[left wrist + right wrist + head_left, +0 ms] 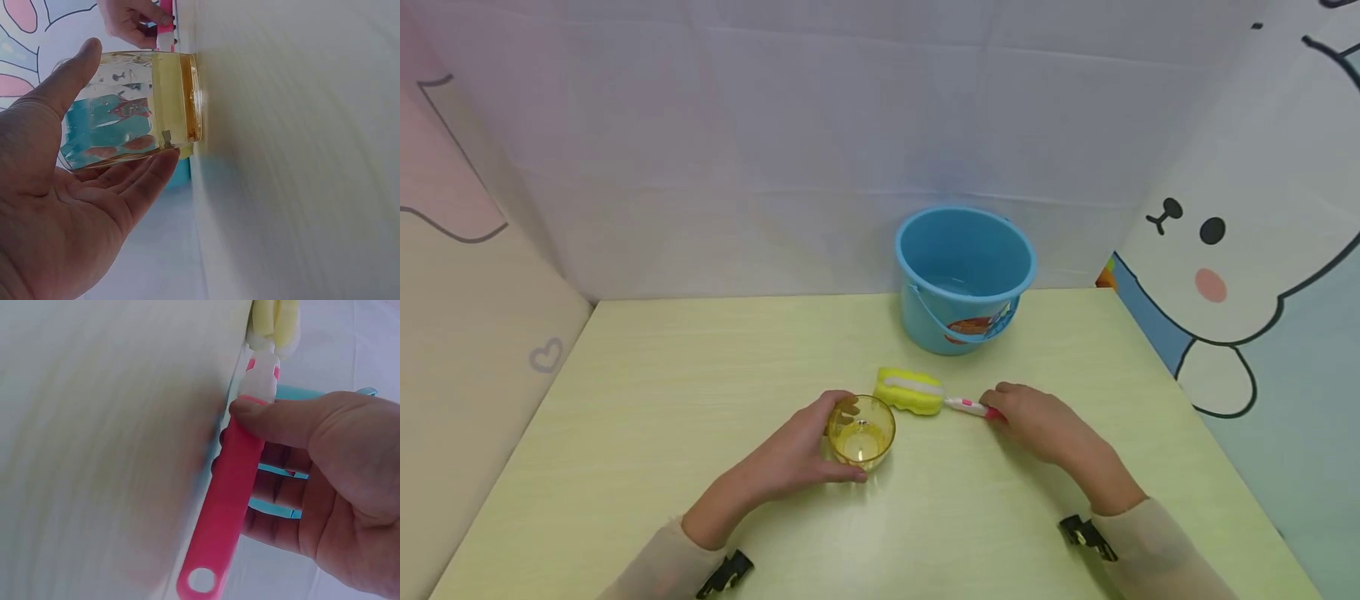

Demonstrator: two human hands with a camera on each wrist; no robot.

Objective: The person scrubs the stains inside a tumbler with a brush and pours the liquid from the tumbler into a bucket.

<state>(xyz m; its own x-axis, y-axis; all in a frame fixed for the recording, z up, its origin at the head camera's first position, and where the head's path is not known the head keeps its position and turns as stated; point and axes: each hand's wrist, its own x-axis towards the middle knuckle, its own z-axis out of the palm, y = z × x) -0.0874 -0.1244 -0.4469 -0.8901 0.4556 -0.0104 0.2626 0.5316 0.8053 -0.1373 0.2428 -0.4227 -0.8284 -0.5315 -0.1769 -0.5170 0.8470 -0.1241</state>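
Note:
An amber-tinted clear glass cup [862,432] stands upright at the middle of the table, its mouth facing up in the head view. My left hand [793,457] holds it from the left, thumb on the near side and fingers on the far side. To its right lies a bottle brush with a yellow and white sponge head [912,392], pointing left. My right hand [1051,427] grips the brush by its pink and white handle [228,481]. In the right wrist view the thumb lies over the handle and the fingers are behind it.
A blue bucket [917,312] with its handle down stands behind the brush, close to the white back curtain [737,167]. The pale wooden table [685,358] has printed cloth panels at the left and right.

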